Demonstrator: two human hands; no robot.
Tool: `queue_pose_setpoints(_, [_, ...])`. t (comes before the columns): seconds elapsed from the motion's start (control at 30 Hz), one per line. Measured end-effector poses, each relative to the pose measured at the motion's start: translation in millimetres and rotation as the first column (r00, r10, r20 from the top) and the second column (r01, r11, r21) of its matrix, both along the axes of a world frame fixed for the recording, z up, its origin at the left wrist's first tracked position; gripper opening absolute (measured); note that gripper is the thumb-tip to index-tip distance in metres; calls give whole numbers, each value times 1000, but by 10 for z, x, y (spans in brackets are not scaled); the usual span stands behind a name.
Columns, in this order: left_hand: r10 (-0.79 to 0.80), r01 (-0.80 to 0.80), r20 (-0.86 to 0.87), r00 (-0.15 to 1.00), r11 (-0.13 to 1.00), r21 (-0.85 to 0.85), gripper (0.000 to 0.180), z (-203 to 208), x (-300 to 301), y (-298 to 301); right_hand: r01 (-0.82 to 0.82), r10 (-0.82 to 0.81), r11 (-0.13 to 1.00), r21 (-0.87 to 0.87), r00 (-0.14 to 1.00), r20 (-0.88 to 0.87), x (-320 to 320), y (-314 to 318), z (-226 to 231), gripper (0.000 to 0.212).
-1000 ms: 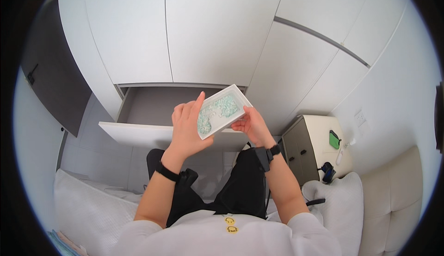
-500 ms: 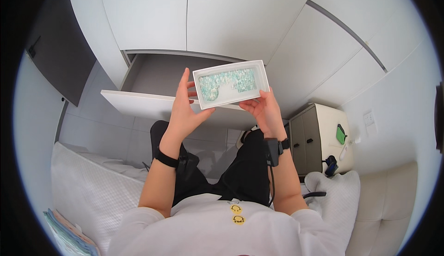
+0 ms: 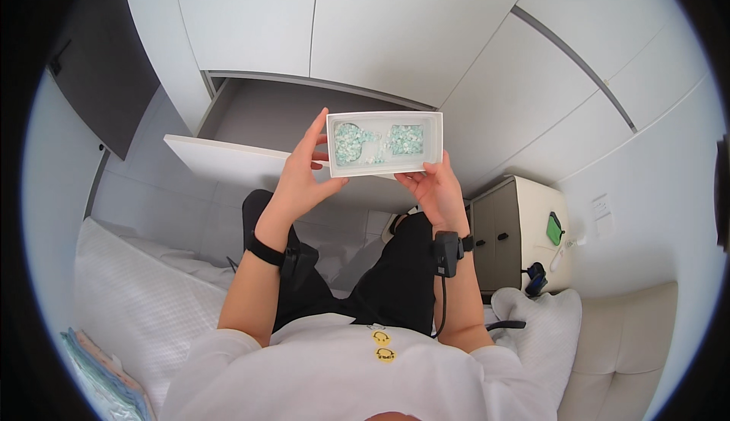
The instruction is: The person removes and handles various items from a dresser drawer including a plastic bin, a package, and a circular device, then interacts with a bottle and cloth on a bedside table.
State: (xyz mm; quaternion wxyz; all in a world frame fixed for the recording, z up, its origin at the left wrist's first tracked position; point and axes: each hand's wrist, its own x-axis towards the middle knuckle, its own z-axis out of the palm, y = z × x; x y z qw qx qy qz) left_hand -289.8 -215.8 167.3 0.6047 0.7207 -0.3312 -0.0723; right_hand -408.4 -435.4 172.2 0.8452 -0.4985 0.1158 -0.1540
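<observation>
Between both hands I hold a white rectangular box [image 3: 330, 164], open at the top, in front of the pulled-out drawer. Small mint-green and white pieces [image 3: 350, 144] lie inside it, gathered at its two ends with a paler patch of bottom between. My left hand [image 3: 298, 174] grips the box's left end, thumb at the near corner and fingers along the side. My right hand [image 3: 437, 189] holds the near right corner, thumb on the rim and fingers underneath. The underside of the box is hidden.
A grey-lined drawer [image 3: 262, 117] stands open below white cabinet doors [image 3: 395, 29]. At the right is a bedside cabinet [image 3: 536, 223] with a green pouch [image 3: 554, 228] on top. I sit on a bed with a white quilted cover [image 3: 152, 292]; folded cloths [image 3: 106, 371] lie at the left.
The box has turned nearly level from its tilt. The pieces inside have shifted from a band along the far side into two heaps at the ends. Both hands keep their hold.
</observation>
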Motion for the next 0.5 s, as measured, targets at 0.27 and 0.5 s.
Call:
queue_pose_setpoints(0.27, [-6, 7, -12, 1000, 1000, 26, 103, -17, 30, -78, -8, 7, 1000, 29, 1000, 26, -64, -55, -37, 47])
queue_pose_setpoints(0.5, [-31, 30, -34, 999, 999, -10, 101, -122, 89, -84, -3, 3, 1000, -8, 1000, 17, -75, -46, -72, 40])
